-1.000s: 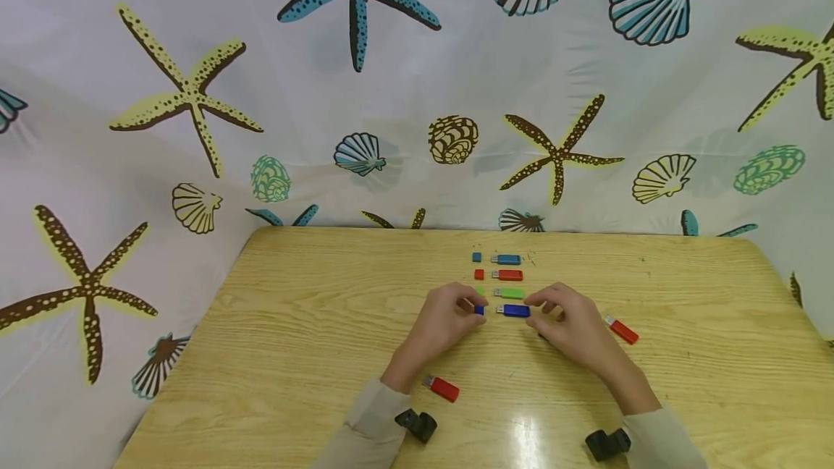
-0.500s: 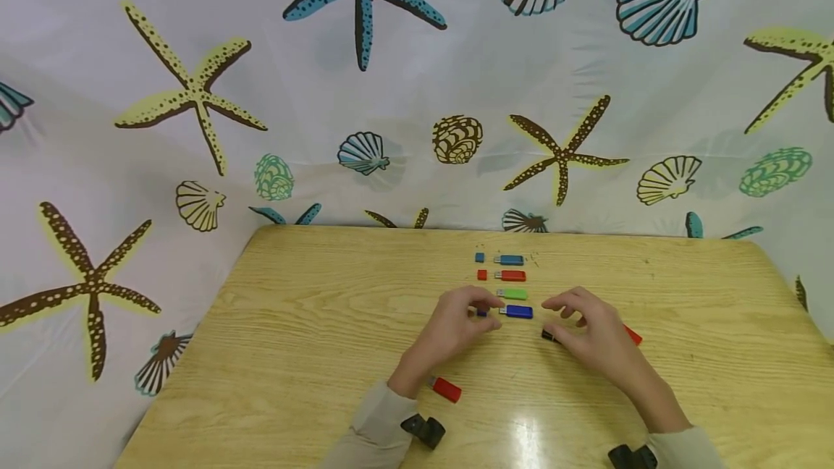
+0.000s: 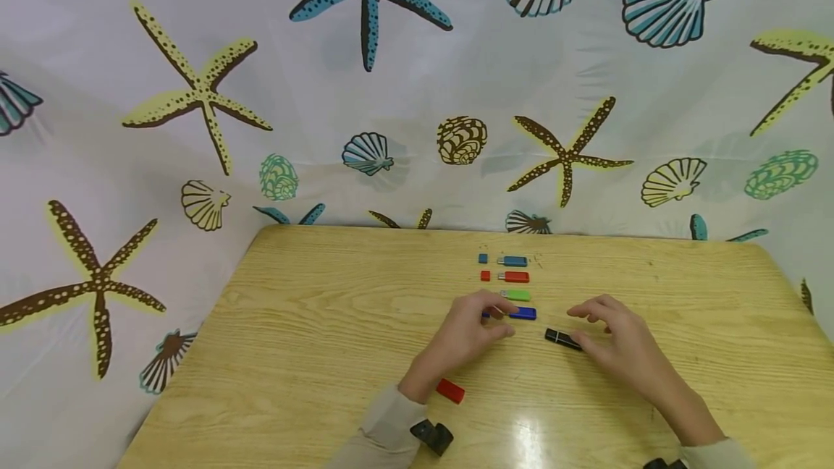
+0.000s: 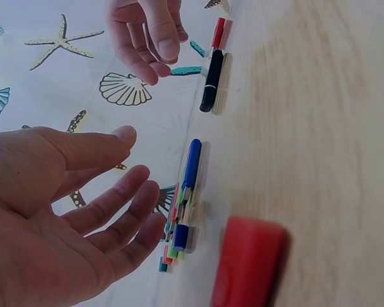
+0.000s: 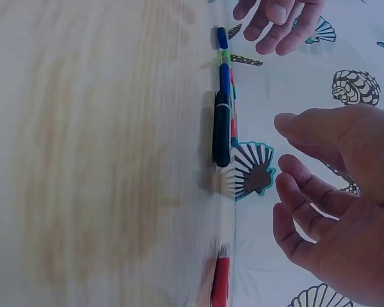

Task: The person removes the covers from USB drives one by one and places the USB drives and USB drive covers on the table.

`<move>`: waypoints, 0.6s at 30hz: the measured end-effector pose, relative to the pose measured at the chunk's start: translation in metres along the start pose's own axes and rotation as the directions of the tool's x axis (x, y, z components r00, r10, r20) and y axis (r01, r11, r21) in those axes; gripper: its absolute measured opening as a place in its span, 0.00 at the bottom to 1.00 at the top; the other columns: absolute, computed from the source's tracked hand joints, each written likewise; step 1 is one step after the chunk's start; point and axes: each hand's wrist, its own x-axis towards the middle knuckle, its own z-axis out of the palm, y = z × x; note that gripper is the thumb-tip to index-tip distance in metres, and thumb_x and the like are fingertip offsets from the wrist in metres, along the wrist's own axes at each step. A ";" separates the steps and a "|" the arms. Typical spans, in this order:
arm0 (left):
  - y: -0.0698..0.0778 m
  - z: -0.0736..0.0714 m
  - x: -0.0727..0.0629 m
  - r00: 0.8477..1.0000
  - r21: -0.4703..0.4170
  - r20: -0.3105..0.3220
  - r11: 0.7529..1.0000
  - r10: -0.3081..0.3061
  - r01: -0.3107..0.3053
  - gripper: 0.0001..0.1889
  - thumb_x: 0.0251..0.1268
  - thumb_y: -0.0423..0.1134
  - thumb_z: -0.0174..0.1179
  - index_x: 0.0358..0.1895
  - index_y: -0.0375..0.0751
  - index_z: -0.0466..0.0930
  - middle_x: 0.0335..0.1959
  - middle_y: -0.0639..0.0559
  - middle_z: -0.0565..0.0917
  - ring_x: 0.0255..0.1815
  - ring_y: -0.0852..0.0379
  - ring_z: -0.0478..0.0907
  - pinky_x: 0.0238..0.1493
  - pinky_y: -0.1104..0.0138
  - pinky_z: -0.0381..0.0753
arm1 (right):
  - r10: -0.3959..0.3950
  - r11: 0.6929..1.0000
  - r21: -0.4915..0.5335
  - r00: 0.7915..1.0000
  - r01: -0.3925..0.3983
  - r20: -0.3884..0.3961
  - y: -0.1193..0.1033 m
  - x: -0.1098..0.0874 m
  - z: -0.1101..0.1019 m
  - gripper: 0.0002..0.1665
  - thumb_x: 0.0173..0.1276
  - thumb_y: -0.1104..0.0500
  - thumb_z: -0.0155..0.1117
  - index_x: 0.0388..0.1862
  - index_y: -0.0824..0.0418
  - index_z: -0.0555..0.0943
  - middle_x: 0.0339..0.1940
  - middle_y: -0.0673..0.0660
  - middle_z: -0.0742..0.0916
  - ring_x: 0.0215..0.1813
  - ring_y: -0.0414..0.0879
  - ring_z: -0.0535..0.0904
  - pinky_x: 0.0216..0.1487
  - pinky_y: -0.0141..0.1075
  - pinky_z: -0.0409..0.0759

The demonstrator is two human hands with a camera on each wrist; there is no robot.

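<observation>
My left hand (image 3: 465, 328) hovers over the near end of a row of USB sticks, its fingers loosely bent around nothing. It partly covers the dark blue stick (image 3: 524, 314) and its blue cap (image 4: 181, 237). Green (image 3: 519, 296), red (image 3: 517, 277) and teal (image 3: 515, 261) sticks lie uncapped behind. A capped black USB stick (image 3: 560, 339) lies on the table beside my right hand (image 3: 625, 346), whose thumb overlaps its end in the head view. The right wrist view shows that hand apart from the black stick (image 5: 222, 131), holding nothing.
A teal cap (image 3: 483, 258) and a red cap (image 3: 485, 276) sit left of their sticks. One red USB stick (image 3: 451, 391) lies by my left wrist. Another red stick (image 5: 221, 281) lies to the right, hidden in the head view. Patterned cloth (image 3: 404, 93) hangs behind the wooden table (image 3: 313, 353).
My right hand has drawn away from the blue stick to the right and nearer, uncovering the black stick and hiding the right red one. The left hand has left the blue cap, shifting slightly right.
</observation>
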 end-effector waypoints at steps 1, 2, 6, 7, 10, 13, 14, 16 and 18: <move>0.001 0.001 0.000 1.000 0.004 0.005 1.000 -0.001 0.001 0.13 0.66 0.32 0.70 0.52 0.39 0.87 0.54 0.47 0.86 0.53 0.48 0.83 0.50 0.66 0.82 | -0.003 1.000 -0.007 1.000 0.003 -0.001 0.001 -0.001 -0.001 0.17 0.63 0.65 0.77 0.51 0.58 0.87 0.47 0.53 0.86 0.44 0.50 0.81 0.39 0.47 0.82; 0.001 0.002 0.000 1.000 0.009 0.011 1.000 -0.002 0.002 0.13 0.66 0.32 0.70 0.52 0.39 0.87 0.53 0.48 0.86 0.52 0.49 0.83 0.50 0.66 0.81 | -0.007 1.000 -0.013 1.000 0.006 -0.003 0.003 -0.002 -0.001 0.17 0.63 0.65 0.77 0.51 0.58 0.87 0.46 0.53 0.86 0.44 0.50 0.81 0.40 0.47 0.82; 0.002 0.006 0.001 1.000 0.020 0.027 1.000 0.005 -0.005 0.12 0.68 0.34 0.70 0.53 0.41 0.88 0.51 0.50 0.87 0.51 0.53 0.82 0.48 0.69 0.81 | -0.006 1.000 -0.026 1.000 0.006 -0.002 0.007 -0.007 -0.003 0.17 0.63 0.65 0.77 0.51 0.59 0.87 0.46 0.52 0.85 0.45 0.50 0.82 0.41 0.47 0.83; 0.002 0.007 0.001 0.999 0.022 0.030 1.000 0.010 -0.011 0.12 0.68 0.34 0.70 0.53 0.41 0.88 0.51 0.50 0.87 0.51 0.53 0.82 0.48 0.69 0.81 | -0.005 1.000 -0.026 1.000 0.005 -0.002 0.008 -0.008 -0.004 0.17 0.63 0.66 0.77 0.51 0.59 0.87 0.46 0.53 0.85 0.45 0.50 0.82 0.41 0.48 0.83; 0.004 0.010 0.002 0.999 0.012 0.036 1.000 0.026 -0.026 0.12 0.68 0.33 0.69 0.53 0.40 0.88 0.51 0.52 0.87 0.50 0.53 0.82 0.48 0.70 0.81 | 0.002 1.000 -0.031 1.000 -0.002 -0.003 0.011 -0.011 -0.005 0.17 0.63 0.66 0.77 0.50 0.59 0.87 0.46 0.53 0.86 0.45 0.50 0.82 0.43 0.49 0.84; 0.005 0.012 0.003 0.999 -0.001 0.042 0.999 0.033 -0.033 0.12 0.67 0.32 0.69 0.53 0.40 0.88 0.51 0.53 0.87 0.50 0.53 0.82 0.48 0.71 0.81 | 0.005 0.999 -0.045 1.000 -0.005 -0.005 0.014 -0.014 -0.007 0.17 0.62 0.66 0.77 0.50 0.59 0.87 0.46 0.53 0.85 0.44 0.49 0.82 0.43 0.48 0.84; 0.006 0.013 0.003 0.998 -0.006 0.044 0.999 0.034 -0.033 0.12 0.67 0.32 0.69 0.53 0.40 0.88 0.51 0.54 0.87 0.50 0.53 0.82 0.47 0.71 0.81 | 0.007 0.999 -0.051 1.000 -0.007 -0.005 0.015 -0.015 -0.008 0.17 0.62 0.66 0.77 0.50 0.59 0.87 0.46 0.53 0.85 0.43 0.49 0.81 0.42 0.46 0.84; 0.006 0.014 0.003 0.998 -0.010 0.047 0.999 0.038 -0.037 0.12 0.67 0.32 0.69 0.53 0.40 0.87 0.51 0.54 0.87 0.50 0.54 0.82 0.47 0.71 0.81 | 0.009 0.998 -0.057 1.000 -0.010 -0.004 0.018 -0.017 -0.009 0.18 0.62 0.66 0.77 0.51 0.59 0.87 0.46 0.53 0.85 0.42 0.48 0.80 0.41 0.44 0.84; 0.007 0.015 0.003 0.998 -0.008 0.049 0.999 0.039 -0.039 0.13 0.67 0.32 0.70 0.53 0.40 0.87 0.51 0.54 0.87 0.50 0.55 0.82 0.47 0.71 0.80 | 0.013 0.998 -0.061 1.000 -0.014 -0.004 0.021 -0.020 -0.011 0.18 0.62 0.67 0.77 0.51 0.59 0.87 0.45 0.53 0.85 0.41 0.46 0.80 0.40 0.42 0.83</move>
